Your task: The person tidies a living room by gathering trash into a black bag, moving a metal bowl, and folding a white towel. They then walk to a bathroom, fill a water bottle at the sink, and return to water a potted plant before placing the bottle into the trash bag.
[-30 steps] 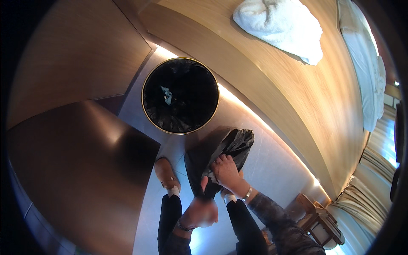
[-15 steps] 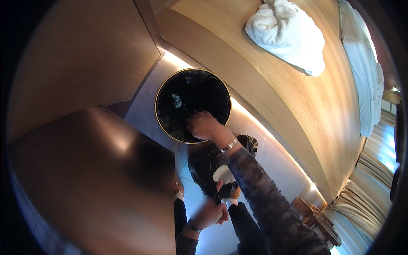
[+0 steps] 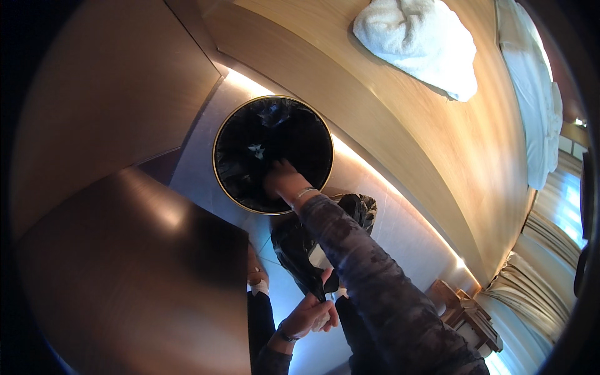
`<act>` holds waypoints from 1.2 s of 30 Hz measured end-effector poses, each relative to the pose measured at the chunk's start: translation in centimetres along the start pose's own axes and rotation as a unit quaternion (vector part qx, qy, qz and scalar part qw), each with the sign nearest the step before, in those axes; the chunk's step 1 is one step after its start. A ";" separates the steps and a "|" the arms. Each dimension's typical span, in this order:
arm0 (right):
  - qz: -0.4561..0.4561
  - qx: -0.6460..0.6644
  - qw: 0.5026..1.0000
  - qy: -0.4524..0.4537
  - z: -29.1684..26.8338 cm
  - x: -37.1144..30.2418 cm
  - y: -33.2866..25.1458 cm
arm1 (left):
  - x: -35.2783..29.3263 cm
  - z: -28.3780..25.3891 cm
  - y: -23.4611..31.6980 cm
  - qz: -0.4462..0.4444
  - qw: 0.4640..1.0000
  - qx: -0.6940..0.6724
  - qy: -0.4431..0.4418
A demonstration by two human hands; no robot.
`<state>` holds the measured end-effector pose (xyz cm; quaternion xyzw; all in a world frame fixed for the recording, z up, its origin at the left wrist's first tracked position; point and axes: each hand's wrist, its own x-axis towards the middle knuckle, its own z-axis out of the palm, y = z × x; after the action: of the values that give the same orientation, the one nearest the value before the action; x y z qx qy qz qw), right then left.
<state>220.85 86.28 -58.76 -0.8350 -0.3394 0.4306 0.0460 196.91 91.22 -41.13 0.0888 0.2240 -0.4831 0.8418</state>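
Observation:
A round black waste bin (image 3: 273,153) with a gold rim stands on the pale floor, lined with a black bag. My right hand (image 3: 282,180) reaches into the bin at its near side, fingers down on the liner; whether it grips anything is hidden. My left hand (image 3: 312,315) is closed on the top of a full black rubbish bag (image 3: 306,250), which hangs between the bin and my legs. A patterned dark sleeve covers my right arm.
A dark brown table top (image 3: 131,275) fills the lower left. A long wooden bench or counter (image 3: 400,125) runs behind the bin with a white towel (image 3: 419,40) on it. White bedding (image 3: 537,94) lies far right, and a small wooden stool (image 3: 465,312) stands lower right.
My right hand left the black bag and reached up into the bin. The view has moved closer to the bin. My left hand keeps hold of the bag.

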 end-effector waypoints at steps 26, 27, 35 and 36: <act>0.232 0.331 0.862 0.307 -4.2 3.5 0.7 | 0.5 0.0 0.7 0.000 0.998 -0.001 0.071; 0.214 0.332 0.863 0.315 -4.7 1.7 0.9 | 0.4 0.2 1.0 0.014 0.998 -0.004 0.068; 0.142 0.593 0.737 0.292 -6.1 -18.7 0.4 | 0.6 1.5 2.3 0.035 0.992 0.037 0.115; 0.139 0.609 0.738 0.257 -5.6 -20.7 0.5 | 0.6 1.6 2.3 0.049 0.990 0.046 0.125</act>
<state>217.04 74.51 -41.20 -0.7460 0.1396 0.3155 0.5696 199.57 91.39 -40.17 0.1983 0.3001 -0.4359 0.8250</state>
